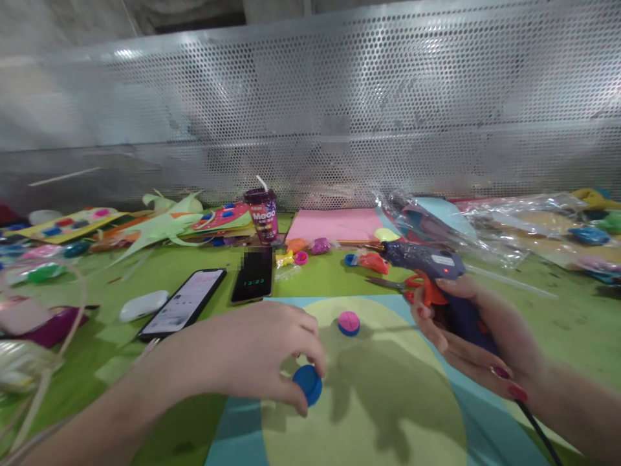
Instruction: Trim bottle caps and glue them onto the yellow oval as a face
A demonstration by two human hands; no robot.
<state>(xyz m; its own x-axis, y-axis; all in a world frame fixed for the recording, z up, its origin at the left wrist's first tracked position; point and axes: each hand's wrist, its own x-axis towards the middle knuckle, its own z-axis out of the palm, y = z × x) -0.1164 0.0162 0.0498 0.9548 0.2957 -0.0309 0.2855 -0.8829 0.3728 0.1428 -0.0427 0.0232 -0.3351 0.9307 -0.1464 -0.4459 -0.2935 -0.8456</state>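
Observation:
Between the thumb and fingers of my left hand [264, 353] is a blue bottle cap [307, 384], held low over a pale yellow-green paper circle [412, 414]. The circle lies on a light blue sheet [233, 427]. On its upper part sits another cap, blue with a pink top [348, 323]. My right hand [490, 323] is wrapped round the handle of a dark blue glue gun [422, 259], with its orange trigger by the fingers, nozzle pointing left and a small red light glowing. The cord hangs below the hand.
Behind the sheet lie scissors [392, 283] with orange handles. Two phones [187, 303], a white earbud case [143, 305] and a purple drink cup [262, 217] stand to the left. Pink paper [334, 224], plastic bags [514, 226] and coloured cut-outs line the back, before a perforated metal panel [310, 116].

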